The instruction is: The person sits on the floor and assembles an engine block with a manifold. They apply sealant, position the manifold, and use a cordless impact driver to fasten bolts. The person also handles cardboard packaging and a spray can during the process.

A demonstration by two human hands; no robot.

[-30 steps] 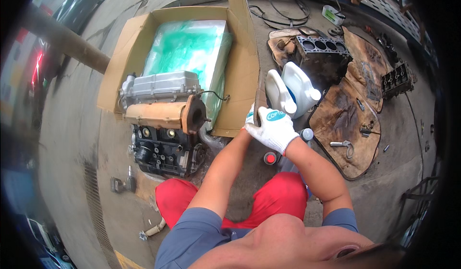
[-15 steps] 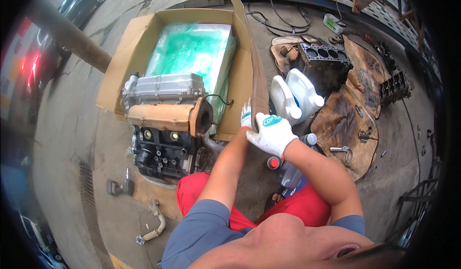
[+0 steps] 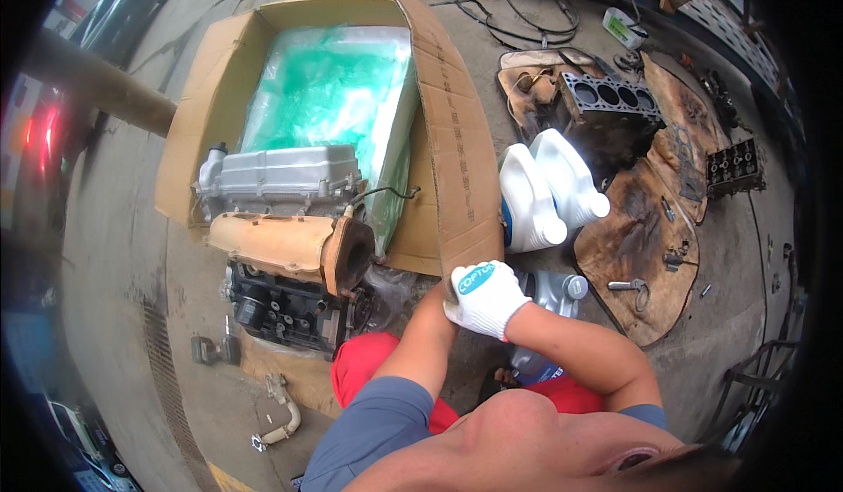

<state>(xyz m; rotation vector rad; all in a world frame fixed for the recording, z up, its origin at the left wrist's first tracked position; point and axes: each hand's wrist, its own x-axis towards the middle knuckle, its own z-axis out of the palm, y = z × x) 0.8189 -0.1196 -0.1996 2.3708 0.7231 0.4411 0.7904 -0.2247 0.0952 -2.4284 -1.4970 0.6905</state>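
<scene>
With the cardboard box (image 3: 465, 154) just beyond the engine (image 3: 279, 243) gripped at its wall by the right hand (image 3: 483, 299), the left hand hidden, 2 white jugs (image 3: 529, 198) right of the engine could be toppled by outward pulling.

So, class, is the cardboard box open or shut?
The box is open: its top is uncovered, and the plastic-wrapped package shows inside.
</scene>
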